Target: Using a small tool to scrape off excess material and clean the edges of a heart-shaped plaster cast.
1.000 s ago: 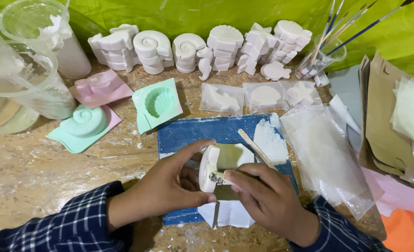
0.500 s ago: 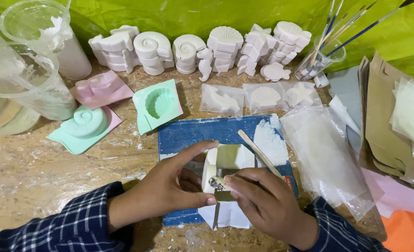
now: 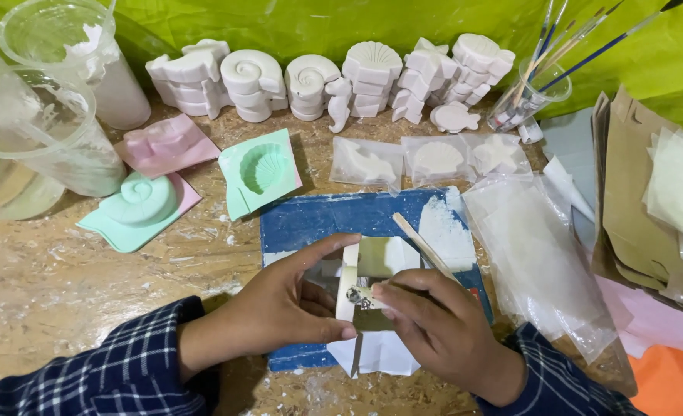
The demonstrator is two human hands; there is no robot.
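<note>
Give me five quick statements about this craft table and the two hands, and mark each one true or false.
1. The left hand grips a white plaster piece held on edge. True.
2. The right hand rests empty on the table. False: its fingers pinch a small metal tool against the plaster piece.
3. A green shell mould lies on the table beyond the blue mat. True.
4. The paintbrushes lie scattered across the blue mat. False: they stand in a clear cup at the back right.
5. White plaster casts stand in stacks along the green backdrop. True.
</note>
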